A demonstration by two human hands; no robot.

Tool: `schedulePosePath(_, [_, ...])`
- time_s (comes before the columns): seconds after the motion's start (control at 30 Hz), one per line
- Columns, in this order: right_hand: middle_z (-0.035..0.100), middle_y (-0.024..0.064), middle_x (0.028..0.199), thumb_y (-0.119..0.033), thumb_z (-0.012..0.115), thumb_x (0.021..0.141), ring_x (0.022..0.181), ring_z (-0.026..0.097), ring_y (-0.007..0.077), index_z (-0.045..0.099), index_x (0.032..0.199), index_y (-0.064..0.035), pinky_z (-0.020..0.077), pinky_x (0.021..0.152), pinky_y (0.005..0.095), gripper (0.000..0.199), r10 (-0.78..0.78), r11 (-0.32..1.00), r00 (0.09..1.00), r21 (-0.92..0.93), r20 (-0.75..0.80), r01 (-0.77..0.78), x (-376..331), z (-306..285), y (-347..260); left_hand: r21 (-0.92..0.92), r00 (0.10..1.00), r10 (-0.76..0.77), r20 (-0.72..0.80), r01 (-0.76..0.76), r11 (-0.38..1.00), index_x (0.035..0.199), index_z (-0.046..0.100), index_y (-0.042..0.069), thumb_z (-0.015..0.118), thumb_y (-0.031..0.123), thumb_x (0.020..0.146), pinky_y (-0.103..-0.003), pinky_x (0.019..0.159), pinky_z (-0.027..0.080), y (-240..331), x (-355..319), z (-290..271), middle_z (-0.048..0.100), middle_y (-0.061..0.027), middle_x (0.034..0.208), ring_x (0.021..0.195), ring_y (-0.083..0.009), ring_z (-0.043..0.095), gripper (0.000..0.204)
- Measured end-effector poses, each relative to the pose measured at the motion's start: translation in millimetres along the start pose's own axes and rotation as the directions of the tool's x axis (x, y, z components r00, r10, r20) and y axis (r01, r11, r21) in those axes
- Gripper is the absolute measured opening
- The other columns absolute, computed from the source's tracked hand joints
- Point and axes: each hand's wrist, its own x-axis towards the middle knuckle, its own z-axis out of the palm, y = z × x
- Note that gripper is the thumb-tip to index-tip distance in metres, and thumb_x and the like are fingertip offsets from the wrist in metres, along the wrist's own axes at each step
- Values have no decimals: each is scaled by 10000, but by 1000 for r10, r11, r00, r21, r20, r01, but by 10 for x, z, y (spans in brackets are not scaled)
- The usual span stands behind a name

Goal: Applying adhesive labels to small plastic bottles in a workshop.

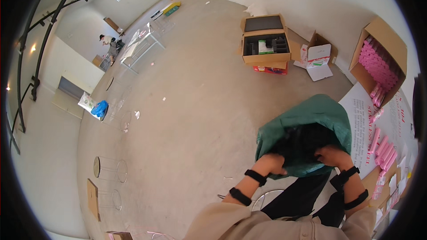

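A large green woven sack (307, 106) gapes in front of me above my lap, its mouth turned toward me. Dark black material (307, 140) fills the opening; its kind cannot be made out. My left hand (272, 163) is at the near left of the mouth, closed on the rim and slightly smeared by motion. At the near right of the mouth, my right hand (332, 156) has its fingers curled over the rim, against the black contents. Both wrists and forearms wear black straps.
To the right, a tilted carton (402, 49) of pink-wrapped sticks stands by a table (358, 120) with several loose pink sticks (384, 153). Beyond the sack are an open brown box (265, 58) and a white box (319, 60). Stools (109, 169) line the left; a person (111, 46) stands far off.
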Motion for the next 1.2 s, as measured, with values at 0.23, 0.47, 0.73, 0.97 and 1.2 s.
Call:
schedulePosePath(0.23, [656, 98, 942, -303, 596, 817, 904, 603, 246, 632, 1007, -73, 446, 835, 353, 300, -1, 941, 1000, 339, -7, 4, 521, 96, -52, -179, 976, -72, 207, 111, 978, 1032, 605, -54, 586, 550, 779, -382, 873, 450, -194, -57, 142, 604, -253, 1032, 989, -360, 586, 655])
schedulePosePath(0.47, [361, 151, 1386, -483, 580, 844, 1266, 365, 257, 234, 1423, -74, 330, 1004, 436, 789, 293, 94, 894, 941, -339, 326, 1135, -492, -374, -783, 741, -649, -173, 296, 547, 1253, 417, -60, 461, 465, 885, -435, 967, 379, -334, 453, -334, 511, -293, 1207, 1139, -424, 485, 643])
schedulePosePath(0.73, [597, 97, 1071, -144, 622, 816, 1016, 543, 192, 545, 1147, -53, 418, 894, 309, 352, 366, 390, 856, 895, -366, 217, 1372, -428, 73, -623, 723, -370, -583, -106, 775, 1149, 532, -15, 592, 185, 809, -387, 950, 388, -637, 723, -385, 535, -230, 1190, 1115, -375, 503, 399])
schedulePosePath(0.97, [649, 171, 864, -32, 518, 728, 855, 617, 300, 665, 856, -30, 479, 711, 378, 196, 86, 990, 995, 116, -55, -79, 1424, 179, -111, 1, 972, -17, -235, 18, 1000, 892, 618, -25, 564, 118, 747, -470, 773, 468, -441, 862, -124, 603, -272, 942, 898, -393, 595, 210])
schedulePosePath(1.2, [663, 132, 901, -79, 544, 744, 879, 627, 294, 692, 814, -62, 489, 721, 406, 165, -72, 918, 977, -369, 202, 145, 1412, 137, -540, 39, 734, -168, -658, 256, 966, 1055, 552, -54, 541, 95, 781, -442, 765, 492, -941, 1100, -316, 629, -244, 938, 849, -394, 618, 312])
